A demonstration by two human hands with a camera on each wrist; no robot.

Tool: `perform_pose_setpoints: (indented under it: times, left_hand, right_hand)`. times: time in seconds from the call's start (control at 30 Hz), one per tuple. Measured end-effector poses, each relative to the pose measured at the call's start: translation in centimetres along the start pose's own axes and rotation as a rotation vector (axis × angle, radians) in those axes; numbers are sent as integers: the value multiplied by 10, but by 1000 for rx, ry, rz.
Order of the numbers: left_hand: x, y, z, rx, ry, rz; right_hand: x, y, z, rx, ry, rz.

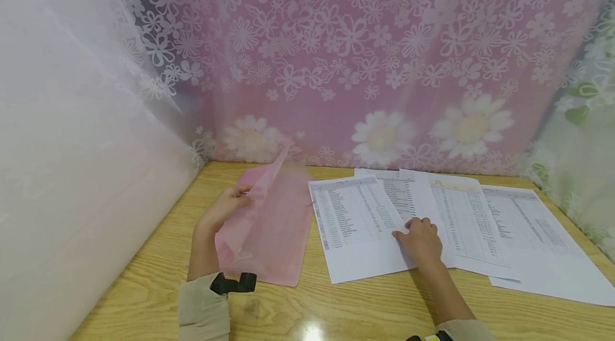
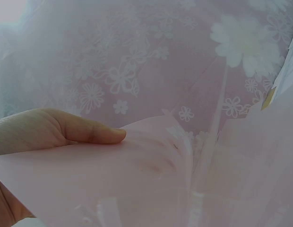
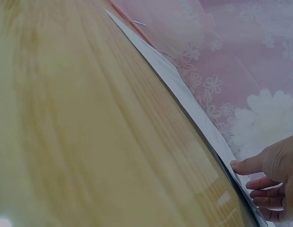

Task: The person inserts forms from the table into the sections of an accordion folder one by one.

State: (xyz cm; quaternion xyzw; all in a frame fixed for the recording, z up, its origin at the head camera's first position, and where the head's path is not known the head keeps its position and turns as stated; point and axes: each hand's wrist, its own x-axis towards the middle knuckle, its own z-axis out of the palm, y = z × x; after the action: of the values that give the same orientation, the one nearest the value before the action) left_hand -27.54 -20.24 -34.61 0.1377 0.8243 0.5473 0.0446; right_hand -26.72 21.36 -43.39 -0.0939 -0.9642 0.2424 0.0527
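A pink plastic file folder (image 1: 288, 239) lies on the table at left in the head view, with its front cover (image 1: 254, 207) lifted and bent. My left hand (image 1: 225, 207) pinches the cover's edge; in the left wrist view the thumb (image 2: 106, 135) lies on top of the pink sheet, with other fingers partly hidden beneath it. My right hand (image 1: 422, 240) rests on the printed sheets, its thumb on the leftmost sheet (image 1: 357, 255). In the right wrist view, the fingers (image 3: 264, 183) are loosely bent and touch the paper (image 3: 184, 97).
More printed sheets overlap to the right, among them one with a yellow header (image 1: 463, 213) and the rightmost sheet (image 1: 543, 245). Behind the wooden table (image 1: 307, 309) hangs a pink floral curtain (image 1: 326, 63), and a white sheet (image 1: 86, 143) closes off the left side.
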Motion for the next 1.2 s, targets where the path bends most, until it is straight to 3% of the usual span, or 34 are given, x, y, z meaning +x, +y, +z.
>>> perform_pose_setpoints:
  times: [0.63,0.87,1.03,1.2]
  left_hand:
    - [-1,2,1,10,-8,3]
    - [-3,0,2,2,-3,-7]
    - [0,-1,2,13,10,4]
    - [0,0,1,30,18,3]
  right_hand:
    - [0,0,0,2,-8,-35]
    - [2,5,-5,168,-57,-37]
    - [6,10,-15,241,-83,-113]
    - [6,13,-27,435,-215,-187]
